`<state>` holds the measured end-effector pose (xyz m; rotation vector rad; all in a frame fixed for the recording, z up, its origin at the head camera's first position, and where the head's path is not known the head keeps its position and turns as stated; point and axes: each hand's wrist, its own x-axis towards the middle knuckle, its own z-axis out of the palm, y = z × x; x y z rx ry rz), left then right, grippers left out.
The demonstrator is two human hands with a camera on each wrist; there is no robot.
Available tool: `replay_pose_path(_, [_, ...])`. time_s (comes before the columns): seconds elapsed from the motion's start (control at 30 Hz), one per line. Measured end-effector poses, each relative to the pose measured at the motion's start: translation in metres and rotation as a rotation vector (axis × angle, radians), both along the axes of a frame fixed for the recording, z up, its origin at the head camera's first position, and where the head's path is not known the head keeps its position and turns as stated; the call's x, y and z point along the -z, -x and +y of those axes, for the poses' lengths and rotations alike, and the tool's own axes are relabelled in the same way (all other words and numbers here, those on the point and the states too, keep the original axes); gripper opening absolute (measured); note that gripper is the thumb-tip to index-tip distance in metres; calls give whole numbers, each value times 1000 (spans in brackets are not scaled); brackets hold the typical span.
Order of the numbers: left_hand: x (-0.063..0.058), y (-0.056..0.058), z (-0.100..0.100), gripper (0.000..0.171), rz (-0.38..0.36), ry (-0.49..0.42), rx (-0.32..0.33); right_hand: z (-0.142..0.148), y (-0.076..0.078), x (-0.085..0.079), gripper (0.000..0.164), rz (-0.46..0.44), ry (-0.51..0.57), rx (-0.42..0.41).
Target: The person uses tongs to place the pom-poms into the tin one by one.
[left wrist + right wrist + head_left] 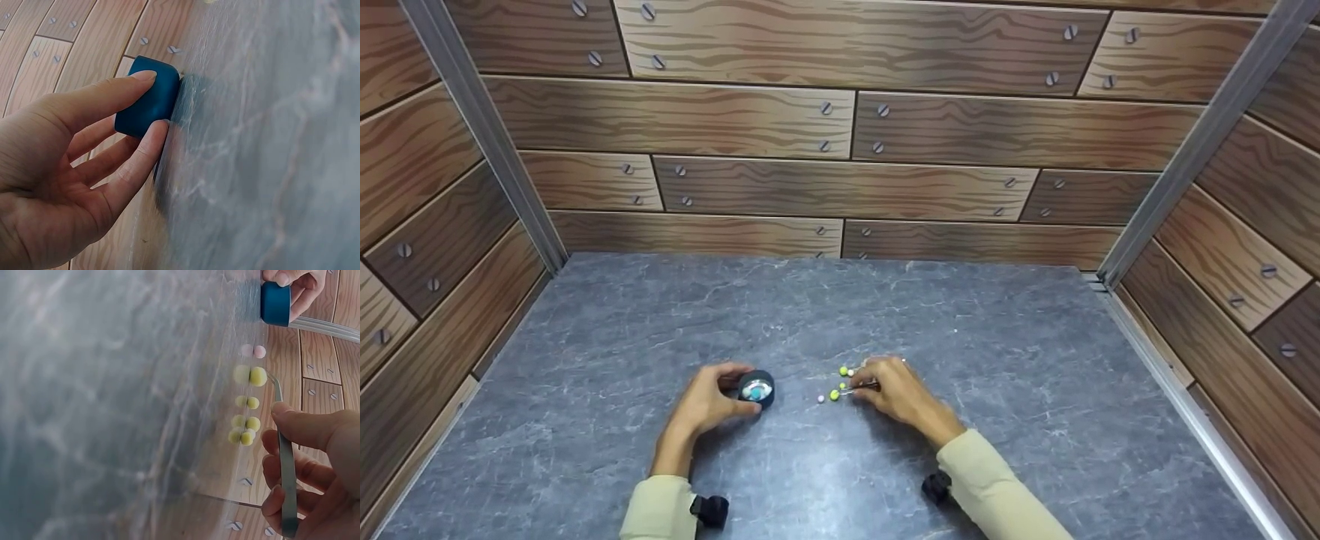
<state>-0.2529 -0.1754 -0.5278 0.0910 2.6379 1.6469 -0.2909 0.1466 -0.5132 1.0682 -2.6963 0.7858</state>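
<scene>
My left hand point(706, 401) grips a small round blue cup point(152, 93) that stands on the table, thumb on one side and fingers on the other. White and blue pieces lie in the cup, seen from above in the head view. Between thumb and fingers, my right hand point(896, 390) holds bent-tip metal tweezers point(287, 484). Their tip is at the edge of a larger yellow ball point(258, 376); whether it touches, I cannot tell. A pink ball point(259, 352) lies between that ball and the cup. Several smaller yellow balls point(253, 403) and a white one point(851, 373) lie close by.
The grey marbled table point(840, 315) carries all of this. Wood-patterned panels point(750, 120) with metal corner posts point(1207, 135) enclose its back and sides. A tiny white speck point(956, 331) lies farther back on the right.
</scene>
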Motion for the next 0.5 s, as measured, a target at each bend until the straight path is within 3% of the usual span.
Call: replay_pose_path(0.5, [1,2,-1,59,-4,4,1,2,1,0,7,48,-1,-9])
